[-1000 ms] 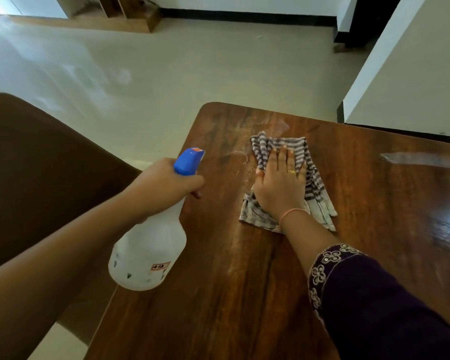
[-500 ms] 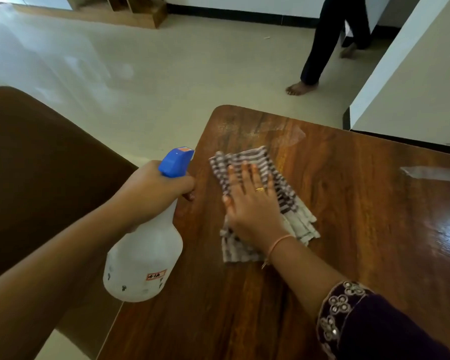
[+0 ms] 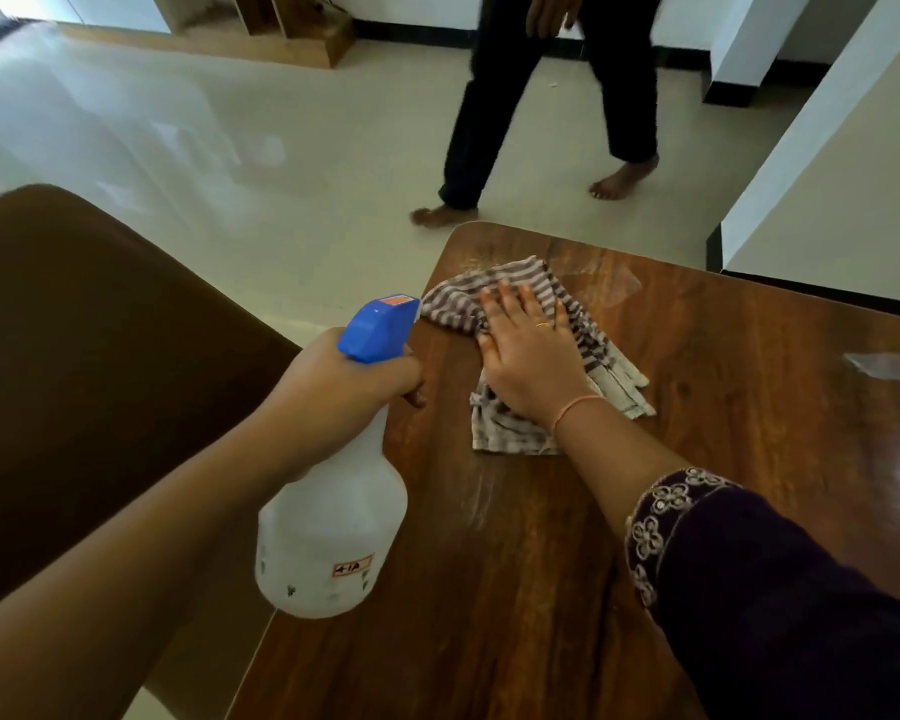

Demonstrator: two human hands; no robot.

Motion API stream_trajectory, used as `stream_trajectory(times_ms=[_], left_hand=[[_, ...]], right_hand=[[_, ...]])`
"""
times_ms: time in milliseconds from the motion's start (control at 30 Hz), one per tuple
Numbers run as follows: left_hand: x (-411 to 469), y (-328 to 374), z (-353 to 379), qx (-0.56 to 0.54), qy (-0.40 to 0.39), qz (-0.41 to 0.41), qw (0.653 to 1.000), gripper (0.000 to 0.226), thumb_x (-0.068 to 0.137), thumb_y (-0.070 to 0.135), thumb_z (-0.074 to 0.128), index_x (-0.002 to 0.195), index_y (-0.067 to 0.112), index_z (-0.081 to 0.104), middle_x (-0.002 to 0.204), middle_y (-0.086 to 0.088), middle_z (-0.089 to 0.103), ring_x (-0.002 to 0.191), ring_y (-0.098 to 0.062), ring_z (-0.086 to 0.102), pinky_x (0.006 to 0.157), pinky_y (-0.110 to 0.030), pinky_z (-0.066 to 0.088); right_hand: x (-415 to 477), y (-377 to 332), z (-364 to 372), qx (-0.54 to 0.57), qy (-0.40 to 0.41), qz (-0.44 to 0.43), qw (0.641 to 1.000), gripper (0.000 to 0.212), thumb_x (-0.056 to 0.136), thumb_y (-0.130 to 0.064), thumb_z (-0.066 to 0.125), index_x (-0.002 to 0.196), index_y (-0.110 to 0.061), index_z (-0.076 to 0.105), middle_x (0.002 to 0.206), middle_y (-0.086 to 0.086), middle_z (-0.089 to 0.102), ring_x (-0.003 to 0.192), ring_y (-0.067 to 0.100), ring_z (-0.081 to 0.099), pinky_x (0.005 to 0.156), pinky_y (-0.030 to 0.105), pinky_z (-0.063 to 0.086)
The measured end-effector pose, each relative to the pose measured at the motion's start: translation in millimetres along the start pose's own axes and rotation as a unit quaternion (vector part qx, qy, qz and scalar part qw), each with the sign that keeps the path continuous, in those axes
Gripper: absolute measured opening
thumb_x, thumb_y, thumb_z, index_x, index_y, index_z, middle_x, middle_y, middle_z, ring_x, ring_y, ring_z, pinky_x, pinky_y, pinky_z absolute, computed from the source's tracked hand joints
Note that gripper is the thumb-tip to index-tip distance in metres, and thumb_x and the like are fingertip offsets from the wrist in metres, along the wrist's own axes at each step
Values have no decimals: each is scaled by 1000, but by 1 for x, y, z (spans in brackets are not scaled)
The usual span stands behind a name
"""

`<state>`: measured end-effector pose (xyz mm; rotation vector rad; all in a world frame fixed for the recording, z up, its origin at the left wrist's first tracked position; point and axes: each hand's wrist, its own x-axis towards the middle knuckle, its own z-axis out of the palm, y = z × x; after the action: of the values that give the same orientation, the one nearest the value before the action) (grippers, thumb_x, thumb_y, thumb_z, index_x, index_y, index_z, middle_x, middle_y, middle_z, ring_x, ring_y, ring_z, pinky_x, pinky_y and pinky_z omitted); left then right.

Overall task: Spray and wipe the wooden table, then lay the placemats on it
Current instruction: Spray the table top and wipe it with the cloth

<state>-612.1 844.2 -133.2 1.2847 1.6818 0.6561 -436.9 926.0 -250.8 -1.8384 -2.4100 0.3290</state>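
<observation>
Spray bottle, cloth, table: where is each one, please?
spray bottle [image 3: 333,532], head view, on its white body.
cloth [image 3: 453,306], head view, striped part at its left end.
table [image 3: 749,387], head view, bare wood beside the cloth.

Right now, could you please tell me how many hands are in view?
3. The left hand grips the spray bottle, the right hand presses the striped cloth, and a passer-by's hand hangs at the top edge; their other hand is hidden.
</observation>
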Motion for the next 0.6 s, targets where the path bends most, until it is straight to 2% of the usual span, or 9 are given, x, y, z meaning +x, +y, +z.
stream_trajectory(times_ms=[100,167,233,367,467,533,600], left_hand=[[1,-1,0,-24,-20,7,999,12,81,18,61,89,9,59,68,3,57,57,-6,52,56,-22,42],[2,0,-1,-35,-23,-3,999,5,78,17,59,79,12,57,53,10,52,46,-1,49,49,-18,43],[2,-1,0,-48,-22,-1,999,6,76,17,59,74,13,54,45,11,47,40,1,45,42,-14,41],[12,0,4,-32,-11,-15,999,9,77,16,59,77,7,56,56,1,46,49,-9,44,47,-22,40],[22,-2,6,1,-41,-67,997,14,83,10,58,72,3,54,63,-5,50,56,-10,47,57,-20,42],[23,-2,4,-23,-15,-53,998,9,80,16,60,81,8,57,60,4,58,60,-10,51,61,-25,45],[18,-3,0,-43,5,-33,999,9,78,21,62,80,17,54,45,18,56,54,-3,49,56,-23,43]], right_hand=[[-12,-17,8,-6,2,-63,998,56,101,-39,22,153,-23,10,162,0,5,149,23,-1,117,47,-5],[-14,-26,13,-6,-3,-97,995,56,100,-40,22,153,-26,12,161,-2,6,149,23,0,116,48,-5],[-1,-33,14,-3,-7,-95,995,56,100,-41,22,153,-26,12,161,-3,6,149,22,1,116,49,-3],[41,-30,9,-1,-11,-62,998,56,101,-41,20,153,-25,9,162,-3,3,149,19,0,116,49,-4],[73,-20,0,3,-16,8,1000,57,101,-42,19,154,-23,5,162,-2,-2,148,21,-3,116,50,-6],[88,-19,-3,6,-18,60,998,58,101,-42,19,154,-23,4,162,-1,-4,148,23,-5,115,52,-7],[97,-20,-3,6,-15,80,997,57,101,-41,19,154,-25,4,162,-2,-4,148,24,-5,115,54,-8]])
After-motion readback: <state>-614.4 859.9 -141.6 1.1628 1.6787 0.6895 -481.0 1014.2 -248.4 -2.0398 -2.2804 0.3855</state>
